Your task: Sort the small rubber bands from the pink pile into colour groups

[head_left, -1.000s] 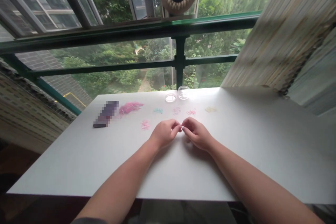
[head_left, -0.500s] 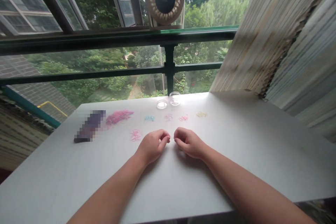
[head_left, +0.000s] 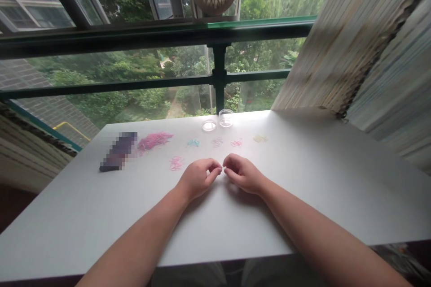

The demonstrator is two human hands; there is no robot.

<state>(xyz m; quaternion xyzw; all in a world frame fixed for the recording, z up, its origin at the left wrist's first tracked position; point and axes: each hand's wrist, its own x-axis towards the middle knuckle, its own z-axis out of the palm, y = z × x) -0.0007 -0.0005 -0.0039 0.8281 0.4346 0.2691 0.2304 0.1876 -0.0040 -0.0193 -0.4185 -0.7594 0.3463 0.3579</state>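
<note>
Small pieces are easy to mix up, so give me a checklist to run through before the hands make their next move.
1. Left hand and right hand raised with fingertips close together: ok.
2. Tiny pale piece showing at the fingertips: ok.
3. Shape of that piece: cannot tell, too small.
4. Teal pile, lilac pile and yellowish pile separate from one another: ok.
5. Clear round container on the table, beyond the hands: ok.
6. Dark object clear of the big pink heap: cannot tell, its outline is pixelated.
</note>
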